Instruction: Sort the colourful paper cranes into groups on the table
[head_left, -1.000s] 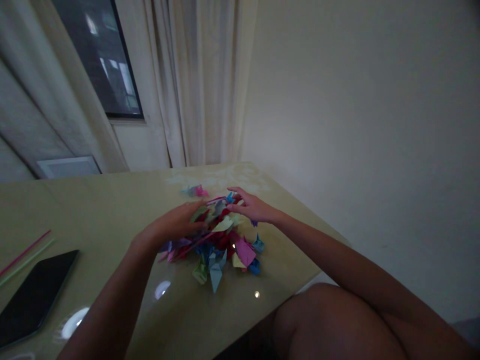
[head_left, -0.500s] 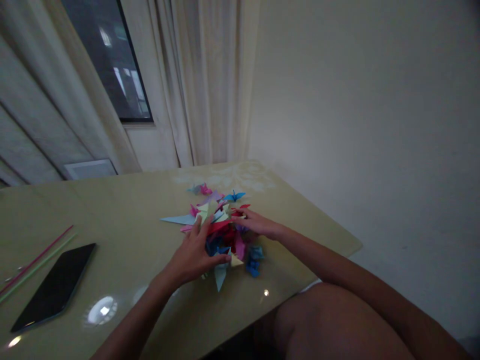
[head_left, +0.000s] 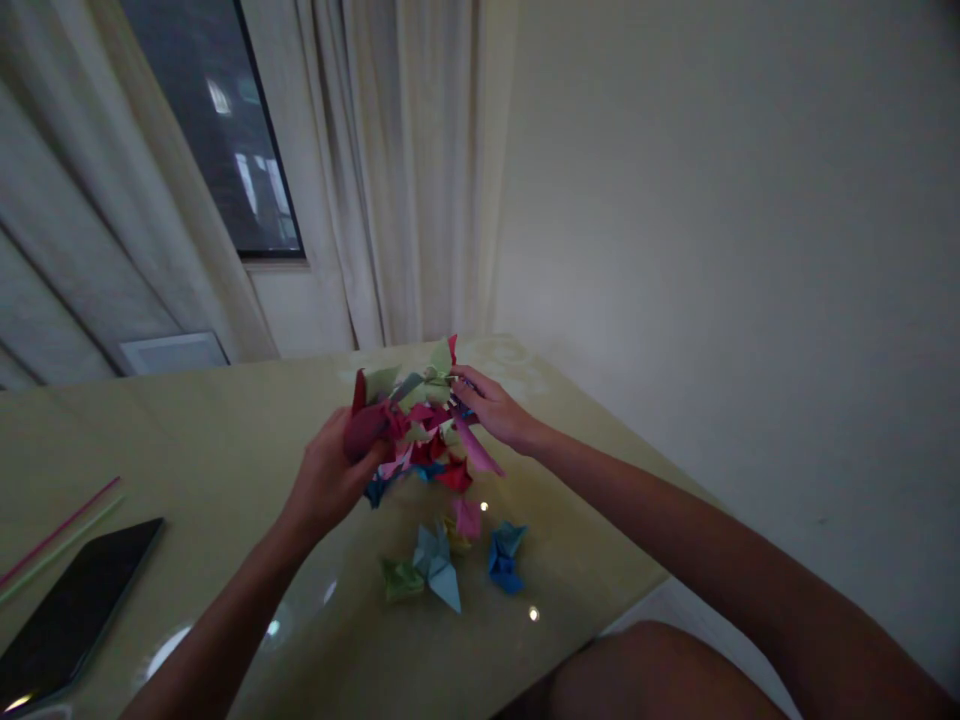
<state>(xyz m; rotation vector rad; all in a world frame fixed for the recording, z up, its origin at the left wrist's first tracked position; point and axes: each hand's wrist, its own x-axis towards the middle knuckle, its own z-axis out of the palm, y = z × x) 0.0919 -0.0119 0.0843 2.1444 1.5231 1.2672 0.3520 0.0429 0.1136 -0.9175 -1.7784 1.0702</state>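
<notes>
A bunch of folded paper cranes in red, pink, pale green and blue is raised between my two hands. My left hand is closed around its left side, the thumb against a dark pink crane. On the other side, my right hand grips the bunch with bent fingers, close to a pale green crane and a long pink paper point. Red cranes are in the lower part. Below on the table lie a light blue crane, a green folded paper and blue folded paper pieces.
At the left of the glossy table lie a black phone or tablet, a pink stick and a light green stick. Curtains and a window stand behind. A wall borders the table's right side.
Both hands have gathered cranes from the pile and lifted them. My left hand has moved left and up, my right hand slightly up. Several folded pieces stay on the table in front.
</notes>
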